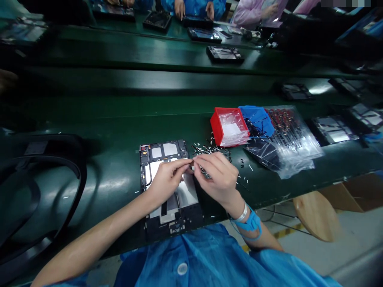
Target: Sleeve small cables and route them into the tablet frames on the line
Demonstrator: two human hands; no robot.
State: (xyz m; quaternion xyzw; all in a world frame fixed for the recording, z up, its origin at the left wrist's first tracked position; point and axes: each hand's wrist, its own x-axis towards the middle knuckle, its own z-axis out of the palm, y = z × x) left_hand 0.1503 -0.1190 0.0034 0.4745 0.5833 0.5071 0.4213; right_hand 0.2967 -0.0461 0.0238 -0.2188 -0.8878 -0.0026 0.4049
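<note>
Your left hand (167, 180): fingertips pinched shut on the small part (191, 162)
Your right hand (218, 179): pinching it too, above the tablet frame (170, 150)

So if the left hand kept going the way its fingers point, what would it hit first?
The left hand points at the right hand; their fingertips seem to meet above the tablet frame, so that probably comes first.

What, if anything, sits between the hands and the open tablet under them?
Nothing visible. The left hand and right hand meet fingertip to fingertip right over the tablet; the scattered small parts lie beside it, to the right.
</note>
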